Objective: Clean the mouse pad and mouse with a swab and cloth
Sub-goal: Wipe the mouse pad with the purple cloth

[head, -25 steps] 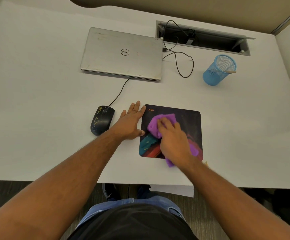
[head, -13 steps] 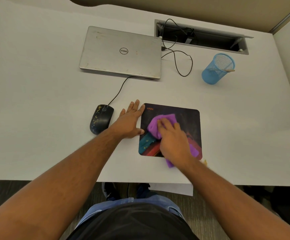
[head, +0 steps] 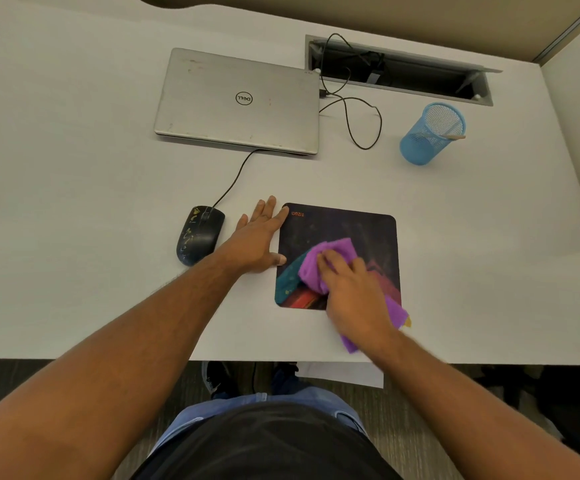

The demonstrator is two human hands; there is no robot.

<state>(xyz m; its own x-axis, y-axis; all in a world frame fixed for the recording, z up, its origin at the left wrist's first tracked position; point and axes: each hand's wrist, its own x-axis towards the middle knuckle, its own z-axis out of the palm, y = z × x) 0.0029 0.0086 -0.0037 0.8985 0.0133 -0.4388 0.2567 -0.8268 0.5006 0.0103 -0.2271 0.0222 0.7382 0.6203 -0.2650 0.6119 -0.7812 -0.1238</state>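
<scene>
Fingers (head: 330, 263) of the right hand (head: 354, 296) are bent down over a purple cloth (head: 319, 261), pressing it flat onto the mouse pad (head: 350, 226); whether they pinch the fabric or only push it I cannot tell for sure, though they look curled round its bunched top. A tail of cloth trails back under the wrist and off the near edge of the pad. The left hand (head: 259, 242) lies flat on the counter (head: 74, 202), fingers straight and spread, its forefinger tip and thumb touching the pad's left edge as if to hold it from sliding.

From the right fingers, the uncleaned-looking dark part of the pad lies ahead and to their right, toward the far corners; the pad is nearly square, so no long axis governs the stroke. My judgement is that the wiping of the pad is in hand and the coming stroke should run away from the body across that far half.

The mouse (head: 198, 235) sits just beyond the left wrist, apart from the pad, its long axis pointing away and slightly right, cord leading to the closed laptop (head: 240, 98). The left hand is far nearer to it. A blue mesh cup (head: 430, 136) stands well off ahead-right of the right fingers, with a thin stick, maybe the swab, leaning in it.
</scene>
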